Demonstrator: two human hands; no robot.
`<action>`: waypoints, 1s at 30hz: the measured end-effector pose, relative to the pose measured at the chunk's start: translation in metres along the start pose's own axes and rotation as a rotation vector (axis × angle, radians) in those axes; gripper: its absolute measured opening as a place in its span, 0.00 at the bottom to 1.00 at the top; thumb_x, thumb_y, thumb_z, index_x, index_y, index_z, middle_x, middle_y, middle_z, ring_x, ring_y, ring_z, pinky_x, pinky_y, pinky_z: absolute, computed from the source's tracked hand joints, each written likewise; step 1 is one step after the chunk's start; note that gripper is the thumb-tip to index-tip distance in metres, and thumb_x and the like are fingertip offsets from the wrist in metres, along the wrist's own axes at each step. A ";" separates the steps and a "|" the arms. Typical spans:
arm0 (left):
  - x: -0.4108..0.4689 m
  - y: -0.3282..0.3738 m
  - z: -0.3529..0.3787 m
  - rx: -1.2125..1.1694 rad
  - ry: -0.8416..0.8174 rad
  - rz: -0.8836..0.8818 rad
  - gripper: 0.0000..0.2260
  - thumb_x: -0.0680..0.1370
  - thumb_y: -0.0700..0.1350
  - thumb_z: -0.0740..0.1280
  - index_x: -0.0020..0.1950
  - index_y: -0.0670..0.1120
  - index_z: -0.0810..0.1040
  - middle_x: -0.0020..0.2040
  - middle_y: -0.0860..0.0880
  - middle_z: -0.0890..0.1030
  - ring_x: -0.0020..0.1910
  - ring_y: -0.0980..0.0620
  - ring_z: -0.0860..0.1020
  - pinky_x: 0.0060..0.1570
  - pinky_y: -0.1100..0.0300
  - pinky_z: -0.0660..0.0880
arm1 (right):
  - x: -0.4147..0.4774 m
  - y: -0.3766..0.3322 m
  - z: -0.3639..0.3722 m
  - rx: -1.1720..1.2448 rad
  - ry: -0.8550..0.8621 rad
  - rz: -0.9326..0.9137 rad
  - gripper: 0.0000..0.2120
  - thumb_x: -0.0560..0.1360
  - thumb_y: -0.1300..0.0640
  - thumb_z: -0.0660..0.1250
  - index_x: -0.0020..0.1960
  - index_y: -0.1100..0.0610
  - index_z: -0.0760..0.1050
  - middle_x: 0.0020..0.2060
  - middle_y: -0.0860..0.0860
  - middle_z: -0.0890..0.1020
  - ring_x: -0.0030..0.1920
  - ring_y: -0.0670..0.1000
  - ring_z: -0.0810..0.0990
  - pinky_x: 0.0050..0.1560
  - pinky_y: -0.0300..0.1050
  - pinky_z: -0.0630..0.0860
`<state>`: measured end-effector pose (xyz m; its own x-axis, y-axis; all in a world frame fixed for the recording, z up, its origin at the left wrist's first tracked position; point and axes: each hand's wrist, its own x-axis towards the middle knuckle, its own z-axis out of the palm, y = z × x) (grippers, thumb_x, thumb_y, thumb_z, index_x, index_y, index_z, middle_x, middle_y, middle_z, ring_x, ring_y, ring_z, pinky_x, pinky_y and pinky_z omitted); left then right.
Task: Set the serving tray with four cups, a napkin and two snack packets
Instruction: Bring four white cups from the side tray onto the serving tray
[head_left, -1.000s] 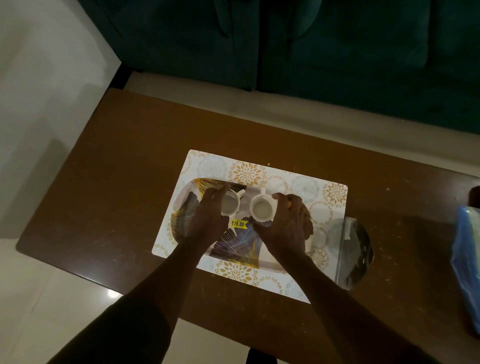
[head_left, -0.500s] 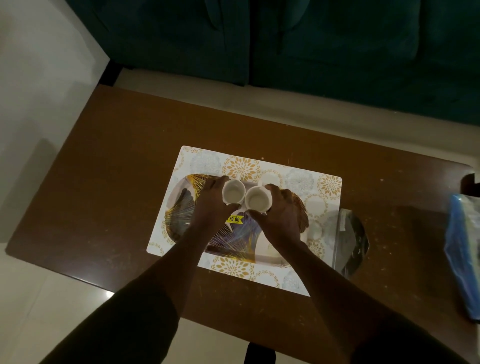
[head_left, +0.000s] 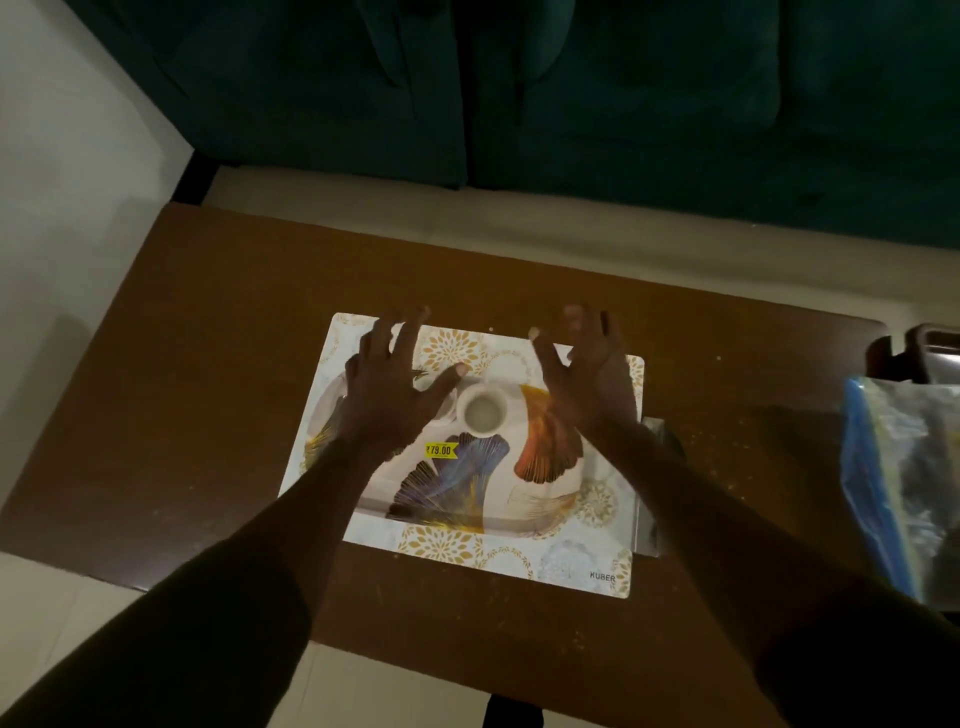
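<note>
A white serving tray (head_left: 524, 512) with blue, orange and gold leaf prints and a yellow price sticker lies on a patterned placemat (head_left: 467, 553). One small white cup (head_left: 483, 411) stands upright near the tray's far edge. My left hand (head_left: 390, 387) hovers just left of the cup, fingers spread, thumb close to its rim; it hides whatever lies beneath it. My right hand (head_left: 587, 371) hovers to the cup's right, fingers apart and empty.
The mat lies on a brown wooden table (head_left: 208, 395). A shiny clear packet (head_left: 655, 488) pokes out at the mat's right edge. A blue-edged plastic bag (head_left: 898, 483) lies at the table's right end. A dark green sofa (head_left: 571, 104) stands beyond the table.
Both hands held a cup each over the tray; now they have let go, lifted and spread apart. One cup stands visible between them.
</note>
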<state>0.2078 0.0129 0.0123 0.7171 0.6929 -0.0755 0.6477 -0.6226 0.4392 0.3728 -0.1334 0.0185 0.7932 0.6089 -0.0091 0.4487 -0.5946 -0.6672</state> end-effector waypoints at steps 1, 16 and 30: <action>0.008 0.013 0.000 -0.017 0.037 0.015 0.34 0.74 0.68 0.59 0.75 0.52 0.61 0.72 0.45 0.66 0.70 0.44 0.66 0.64 0.41 0.67 | 0.011 0.004 -0.012 -0.034 0.028 -0.012 0.24 0.77 0.43 0.62 0.67 0.56 0.67 0.63 0.55 0.72 0.52 0.46 0.73 0.45 0.40 0.71; 0.041 0.314 0.137 -0.235 -0.168 0.365 0.36 0.73 0.50 0.73 0.76 0.52 0.58 0.74 0.46 0.66 0.71 0.45 0.69 0.63 0.52 0.72 | 0.005 0.225 -0.235 -0.164 0.210 0.325 0.14 0.72 0.60 0.66 0.58 0.60 0.72 0.59 0.59 0.73 0.58 0.61 0.75 0.52 0.48 0.73; 0.018 0.521 0.281 -0.293 -0.330 0.448 0.38 0.71 0.47 0.75 0.76 0.50 0.60 0.73 0.46 0.66 0.71 0.46 0.66 0.65 0.55 0.67 | -0.025 0.424 -0.381 -0.075 0.314 0.595 0.35 0.62 0.39 0.55 0.63 0.59 0.69 0.59 0.59 0.75 0.61 0.61 0.72 0.54 0.49 0.71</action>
<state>0.6305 -0.4014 -0.0118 0.9745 0.2102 -0.0790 0.2022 -0.6682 0.7159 0.7006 -0.6007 0.0195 0.9909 -0.0080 -0.1341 -0.0827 -0.8232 -0.5617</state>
